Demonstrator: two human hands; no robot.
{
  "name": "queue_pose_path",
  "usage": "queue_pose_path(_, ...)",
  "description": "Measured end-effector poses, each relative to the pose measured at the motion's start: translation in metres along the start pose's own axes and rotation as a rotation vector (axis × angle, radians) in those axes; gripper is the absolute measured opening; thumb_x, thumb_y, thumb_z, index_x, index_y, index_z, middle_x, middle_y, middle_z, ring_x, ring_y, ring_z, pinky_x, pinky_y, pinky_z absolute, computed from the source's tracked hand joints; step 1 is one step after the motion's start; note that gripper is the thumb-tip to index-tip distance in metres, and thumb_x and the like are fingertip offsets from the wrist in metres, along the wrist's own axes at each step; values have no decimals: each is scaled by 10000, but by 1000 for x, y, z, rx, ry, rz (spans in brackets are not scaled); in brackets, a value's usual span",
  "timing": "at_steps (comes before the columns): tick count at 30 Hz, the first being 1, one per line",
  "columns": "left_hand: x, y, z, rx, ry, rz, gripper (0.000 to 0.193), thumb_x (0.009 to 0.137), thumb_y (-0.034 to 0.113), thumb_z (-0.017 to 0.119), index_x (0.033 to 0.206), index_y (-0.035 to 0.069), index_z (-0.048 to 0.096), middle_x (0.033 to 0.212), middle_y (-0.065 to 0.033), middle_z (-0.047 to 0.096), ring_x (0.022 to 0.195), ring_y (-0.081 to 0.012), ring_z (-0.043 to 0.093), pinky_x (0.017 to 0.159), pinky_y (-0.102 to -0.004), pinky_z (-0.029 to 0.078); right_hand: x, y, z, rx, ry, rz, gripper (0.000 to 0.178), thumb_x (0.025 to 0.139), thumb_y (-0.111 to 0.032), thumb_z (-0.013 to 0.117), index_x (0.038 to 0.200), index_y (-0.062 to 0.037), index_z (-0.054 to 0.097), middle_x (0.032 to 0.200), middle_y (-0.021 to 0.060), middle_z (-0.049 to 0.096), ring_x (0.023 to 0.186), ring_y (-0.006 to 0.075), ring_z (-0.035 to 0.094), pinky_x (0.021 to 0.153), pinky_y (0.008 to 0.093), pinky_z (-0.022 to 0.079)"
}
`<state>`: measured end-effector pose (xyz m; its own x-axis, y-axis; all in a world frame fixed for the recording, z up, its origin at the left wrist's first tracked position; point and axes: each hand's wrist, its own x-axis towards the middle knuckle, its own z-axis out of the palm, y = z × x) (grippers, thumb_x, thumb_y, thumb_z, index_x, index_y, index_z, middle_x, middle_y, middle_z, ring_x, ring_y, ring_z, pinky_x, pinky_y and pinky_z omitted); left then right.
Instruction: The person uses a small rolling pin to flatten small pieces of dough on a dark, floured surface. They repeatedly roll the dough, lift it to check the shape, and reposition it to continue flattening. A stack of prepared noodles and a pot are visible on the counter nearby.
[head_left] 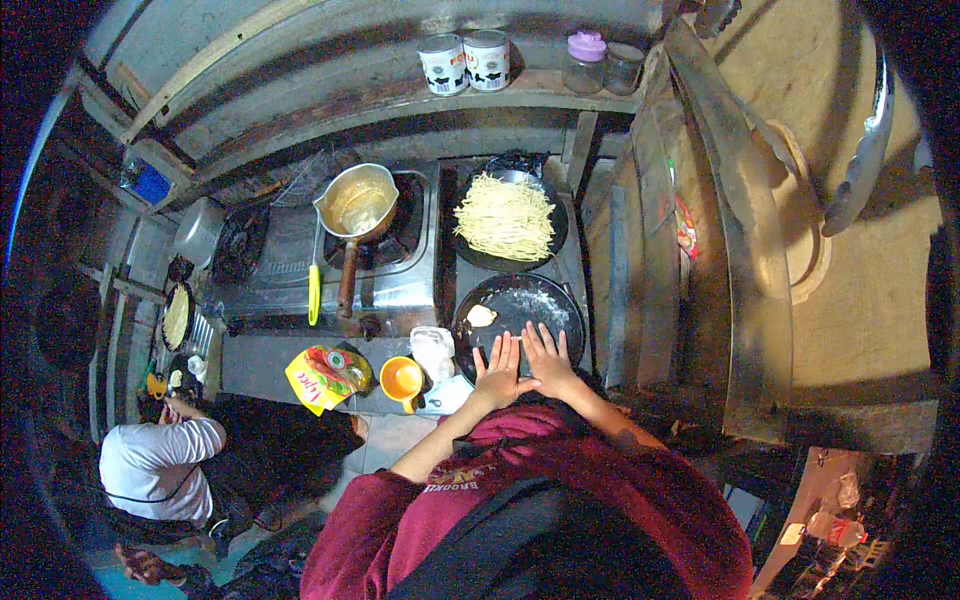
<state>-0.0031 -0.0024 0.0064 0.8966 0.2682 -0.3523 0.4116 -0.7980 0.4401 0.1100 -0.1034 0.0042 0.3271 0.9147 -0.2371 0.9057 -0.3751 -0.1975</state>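
Both hands out in front of me, palms down over the round black tray (471, 340). My left fingers (505, 356) lie straight and slightly apart, released, nothing gripped; my right fingers (547, 350) likewise, spread a little wider. Left thumb reaches across to the right hand. A thin pale strip (517, 338) shows between the two sets of fingertips; how far it runs beneath them I cannot tell.

Tray: dusted with white powder, heaviest toward its middle and right. A pale lump of dough (482, 316) sits on its left side, just beyond my left fingertips and apart from them.

Directly past the tray, a dark plate (470, 256) bears a broad heap of pale yellow strands (505, 217).

To the left, on the stove (425, 240), a light-coloured saucepan (357, 203), brown handle pointing my way. A yellow-handled utensil (314, 295) lies beside it.

Bench (255, 365), left of the tray: yellow packet (327, 378), orange cup (401, 378), a crumpled white bundle (433, 350) near the tray's rim.

Far left, low: another person (160, 465), light top, bent forward.
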Motion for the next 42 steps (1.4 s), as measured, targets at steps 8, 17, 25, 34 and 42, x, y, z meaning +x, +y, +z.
queue_pose_path(8, 18, 7, -9, -80, 289, -22, 1014, 744, 704, 378, 1399, 23, 9, 1457, -202, -29, 1353, -336, -15, 973, -635, -81, 19, 2, -8, 166, 223, 50, 816, 791, -381, 521, 1385, 0, 111, 1455, 183, 73, 1345, 341, 73, 1031, 582, 71)
queue_pose_path(17, 4, 4, 4, -216, 120, 124, 1051, 726, 743, 330, 1394, 46, -84, 1463, -174, -50, 1352, -339, 46, 971, -617, -112, 2, -8, -1, 180, -22, -113, 694, 819, -340, 446, 1397, -76, 167, 1458, 168, 89, 1348, 324, 98, 1039, 576, 74)
queue_pose_path(25, 23, 1, -9, -135, 60, 22, 1042, 727, 762, 276, 1392, 46, -83, 1471, -137, -56, 1361, -293, -2, 943, -641, -144, 24, -5, 1, 55, 125, -16, 683, 800, -253, 446, 1386, -27, 179, 1465, 149, 72, 1353, 294, 88, 1039, 582, 53)
queue_pose_path(34, 1, 4, 7, -83, 69, -18, 1062, 702, 779, 292, 1398, 19, 34, 1469, -153, 15, 1360, -294, -3, 955, -661, -88, -5, -6, -6, 143, -58, -21, 800, 753, -347, 517, 1390, -26, 154, 1465, 144, 70, 1346, 333, 85, 1039, 583, 34)
queue_pose_path(42, 18, 0, -3, -44, 72, -74, 1032, 723, 748, 319, 1401, 35, 6, 1470, -140, -56, 1361, -264, -49, 978, -628, -107, 12, 2, -9, 98, 3, 26, 817, 763, -358, 504, 1384, 3, 115, 1465, 158, 41, 1350, 332, 52, 1029, 594, 53)
